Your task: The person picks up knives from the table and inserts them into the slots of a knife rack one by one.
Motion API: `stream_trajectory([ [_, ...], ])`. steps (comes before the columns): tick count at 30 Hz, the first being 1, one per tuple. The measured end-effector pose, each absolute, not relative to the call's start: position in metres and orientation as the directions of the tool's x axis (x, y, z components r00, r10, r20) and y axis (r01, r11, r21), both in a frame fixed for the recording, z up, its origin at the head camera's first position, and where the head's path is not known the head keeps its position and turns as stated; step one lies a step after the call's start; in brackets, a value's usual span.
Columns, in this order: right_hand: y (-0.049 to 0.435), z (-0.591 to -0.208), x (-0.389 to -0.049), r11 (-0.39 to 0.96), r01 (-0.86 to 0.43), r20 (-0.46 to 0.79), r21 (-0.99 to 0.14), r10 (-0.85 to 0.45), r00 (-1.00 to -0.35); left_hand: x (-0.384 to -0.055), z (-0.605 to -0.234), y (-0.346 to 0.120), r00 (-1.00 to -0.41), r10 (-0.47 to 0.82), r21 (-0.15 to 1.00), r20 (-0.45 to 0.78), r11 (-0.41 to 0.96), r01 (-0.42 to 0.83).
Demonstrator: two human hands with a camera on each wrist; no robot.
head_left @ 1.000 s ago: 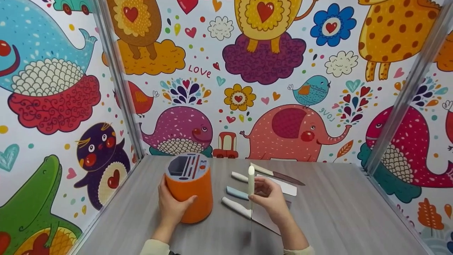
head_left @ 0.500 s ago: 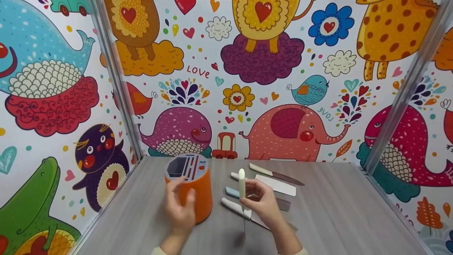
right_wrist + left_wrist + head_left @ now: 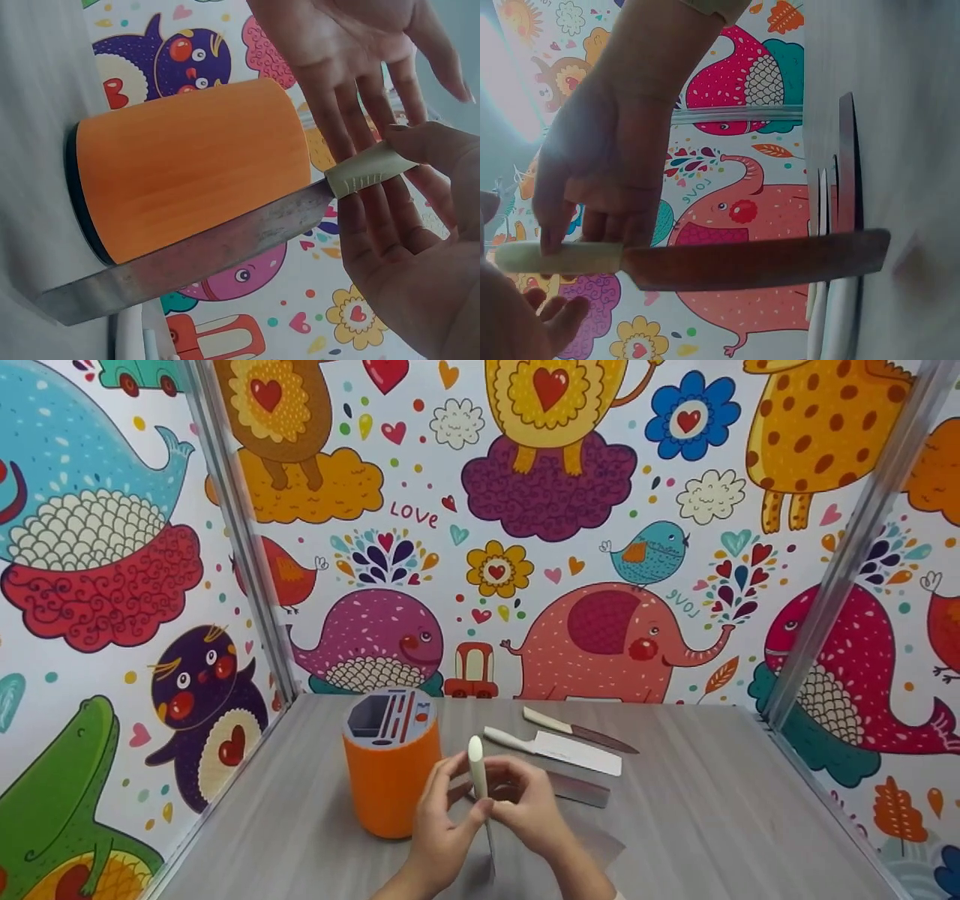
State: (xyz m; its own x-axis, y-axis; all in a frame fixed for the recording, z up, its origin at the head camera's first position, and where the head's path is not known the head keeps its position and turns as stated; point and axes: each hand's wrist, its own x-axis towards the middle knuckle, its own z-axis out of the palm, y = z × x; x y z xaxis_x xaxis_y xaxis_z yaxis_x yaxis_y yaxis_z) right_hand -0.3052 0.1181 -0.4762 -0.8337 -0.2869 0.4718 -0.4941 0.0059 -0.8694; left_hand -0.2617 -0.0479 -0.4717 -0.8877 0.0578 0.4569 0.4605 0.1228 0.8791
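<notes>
The right hand (image 3: pixel 529 810) pinches the pale-handled kitchen knife (image 3: pixel 478 769), blade (image 3: pixel 757 261) down beside the orange knife block (image 3: pixel 391 784), while the left hand (image 3: pixel 441 825) is loose and close by, gripping nothing — so if that small pinch slips, the knife could drop or swing and cut someone.

Head view: nearest lying knife (image 3: pixel 606 844) mostly hidden behind right hand (image 3: pixel 531 810); giraffe print (image 3: pixel 825 427) cut off above.

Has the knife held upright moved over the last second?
Yes. In the head view the knife handle has shifted left, toward the orange block. It was right of the printed red car; now it sits below it.
</notes>
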Motion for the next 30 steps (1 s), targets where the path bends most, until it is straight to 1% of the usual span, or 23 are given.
stream_trajectory([
  [3,0.113,-0.478,-0.303,0.027,-0.521,0.496,-0.853,-0.27,-0.825,-0.264,-0.475,-0.048,-0.897,0.066,0.892,0.437,0.101,0.441],
  [5,0.11,-0.48,-0.303,0.019,-0.554,0.531,-0.832,-0.255,-0.808,-0.266,-0.476,-0.049,-0.903,0.063,0.899,0.424,0.087,0.428],
  [11,0.102,-0.486,-0.302,-0.051,-0.697,0.687,-0.715,-0.233,-0.688,-0.27,-0.479,-0.049,-0.92,0.039,0.916,0.39,0.091,0.392],
  [14,0.099,-0.487,-0.301,-0.078,-0.722,0.717,-0.688,-0.223,-0.66,-0.268,-0.48,-0.049,-0.915,0.018,0.91,0.404,0.1,0.403],
  [17,0.098,-0.487,-0.3,-0.079,-0.719,0.716,-0.691,-0.21,-0.665,-0.266,-0.48,-0.048,-0.901,0.008,0.895,0.433,0.115,0.431],
  [22,0.095,-0.487,-0.297,-0.07,-0.692,0.691,-0.718,-0.185,-0.699,-0.264,-0.48,-0.047,-0.876,-0.008,0.866,0.481,0.162,0.474],
  [30,0.086,-0.491,-0.293,-0.054,-0.667,0.668,-0.743,-0.124,-0.734,-0.266,-0.476,-0.051,-0.891,-0.04,0.871,0.452,0.238,0.43],
])
